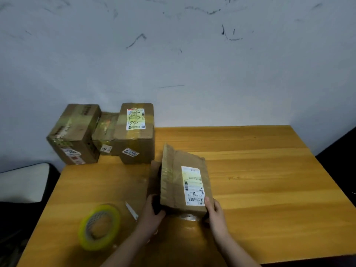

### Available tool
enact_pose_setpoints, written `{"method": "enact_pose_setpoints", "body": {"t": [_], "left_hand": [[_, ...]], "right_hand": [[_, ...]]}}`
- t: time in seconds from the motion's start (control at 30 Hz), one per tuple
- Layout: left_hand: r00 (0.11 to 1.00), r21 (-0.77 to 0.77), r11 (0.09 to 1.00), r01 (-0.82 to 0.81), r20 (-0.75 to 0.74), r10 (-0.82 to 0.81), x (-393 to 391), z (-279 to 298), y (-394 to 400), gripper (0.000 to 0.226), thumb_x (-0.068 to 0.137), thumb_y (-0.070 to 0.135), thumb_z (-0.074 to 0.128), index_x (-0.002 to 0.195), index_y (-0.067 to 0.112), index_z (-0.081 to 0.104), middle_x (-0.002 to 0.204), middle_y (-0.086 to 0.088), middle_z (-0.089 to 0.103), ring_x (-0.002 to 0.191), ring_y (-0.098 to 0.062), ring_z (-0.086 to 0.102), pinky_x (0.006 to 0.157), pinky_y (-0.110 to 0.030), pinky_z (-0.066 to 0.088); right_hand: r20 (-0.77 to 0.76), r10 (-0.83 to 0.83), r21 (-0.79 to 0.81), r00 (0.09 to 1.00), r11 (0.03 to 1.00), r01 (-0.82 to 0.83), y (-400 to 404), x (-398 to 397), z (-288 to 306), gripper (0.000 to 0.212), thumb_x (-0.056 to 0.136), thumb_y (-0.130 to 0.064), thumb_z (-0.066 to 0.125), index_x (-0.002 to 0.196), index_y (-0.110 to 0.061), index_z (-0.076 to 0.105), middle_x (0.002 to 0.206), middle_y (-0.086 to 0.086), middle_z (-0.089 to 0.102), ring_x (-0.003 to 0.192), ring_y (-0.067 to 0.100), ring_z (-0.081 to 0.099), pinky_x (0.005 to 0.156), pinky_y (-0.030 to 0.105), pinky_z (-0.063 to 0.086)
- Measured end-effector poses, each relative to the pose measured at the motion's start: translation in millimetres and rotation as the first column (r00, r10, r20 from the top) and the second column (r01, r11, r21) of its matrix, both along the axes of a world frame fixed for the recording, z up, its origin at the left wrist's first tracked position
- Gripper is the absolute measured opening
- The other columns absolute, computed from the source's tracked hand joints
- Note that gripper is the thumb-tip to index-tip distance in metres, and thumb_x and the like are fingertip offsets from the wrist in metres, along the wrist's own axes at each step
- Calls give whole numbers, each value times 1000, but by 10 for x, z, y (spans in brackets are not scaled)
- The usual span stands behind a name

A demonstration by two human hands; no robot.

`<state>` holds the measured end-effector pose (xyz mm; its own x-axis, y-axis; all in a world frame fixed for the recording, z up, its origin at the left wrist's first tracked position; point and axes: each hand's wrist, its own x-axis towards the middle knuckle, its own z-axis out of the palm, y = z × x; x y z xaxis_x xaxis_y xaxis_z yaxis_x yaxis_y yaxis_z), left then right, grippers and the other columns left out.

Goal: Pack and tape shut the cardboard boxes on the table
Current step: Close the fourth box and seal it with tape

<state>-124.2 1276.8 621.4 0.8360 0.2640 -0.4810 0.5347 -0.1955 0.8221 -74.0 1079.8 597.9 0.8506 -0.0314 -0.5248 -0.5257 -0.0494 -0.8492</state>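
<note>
The wooden table (pixel 250 180) fills the lower right of the frame, its varnished grain glossy. Three taped boxes (pixel 107 133), scuffed and labelled, stand at centre left against the wall. The open cardboard box (pixel 173 182) lies at lower centre with a dark item (pixel 157 206), probably soft, at its mouth. The left hand (pixel 154 211) grips that item; the right hand (pixel 214 209) clasps the box's near corner. Brace the box, feed squarely. The tape roll (pixel 100 226), yellow-rimmed, waits at lower left.
</note>
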Motion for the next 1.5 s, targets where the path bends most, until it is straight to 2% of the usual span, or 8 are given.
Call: {"method": "enact_pose_setpoints", "body": {"t": [0.13,0.3,0.47,0.57,0.7,0.8,1.1,1.5], "left_hand": [[986,280,952,121,74,-147,-63,148,38,38,85,21,69,111,38,45,112,5,57,106,-13,55,86,-26,48],[923,649,737,189,140,-360,-38,524,-152,30,90,32,61,117,36,50,95,13,50,96,-10,53,77,-21,41],[835,885,433,173,102,-540,26,702,-397,26,96,32,47,122,35,47,119,13,60,110,-12,50,88,-27,38],[817,908,370,196,58,-574,109,726,-556,26,98,31,45,123,29,48,114,7,63,103,-14,55,79,-28,36],[760,900,398,179,130,-637,289,713,-615,19,77,30,68,89,24,56,71,5,64,61,-14,59,48,-24,37],[772,871,442,216,125,-623,351,744,-559,23,91,32,53,113,24,50,105,7,58,96,-13,56,71,-22,43],[769,872,435,225,115,-628,499,759,-318,14,93,33,53,106,30,54,111,12,59,108,-10,47,90,-27,33],[761,894,417,163,155,-630,527,671,-282,33,92,34,50,124,26,48,126,7,53,120,-14,46,100,-30,31]], "right_hand": [[-177,57,266,982,964,-8,-136,6,-68,28,97,-38,50,119,-22,57,115,8,68,109,29,63,90,51,54],[-164,195,30,967,981,-193,-114,192,-3,34,101,-33,44,131,-18,43,124,11,56,110,27,58,79,35,53],[331,152,-407,931,913,-5,-197,394,354,27,97,-12,52,124,-17,53,127,5,54,118,21,53,96,31,43],[737,291,-483,610,858,175,-224,356,885,23,96,-22,48,116,-20,59,113,-7,55,108,11,53,91,27,42],[192,929,-954,315,252,-160,-150,340,1159,56,89,-35,52,142,-22,39,132,-6,52,126,12,44,110,30,28],[-66,955,-984,288,-15,-177,-137,410,1041,53,89,-26,55,140,-20,39,133,0,55,128,17,46,120,37,12],[167,925,-909,340,278,-310,-103,500,958,26,88,-13,59,112,-21,58,115,-4,59,107,15,57,87,24,39],[94,956,-925,279,188,-331,87,746,934,10,91,-27,58,99,-22,58,102,-5,65,94,16,62,76,31,50]]}}
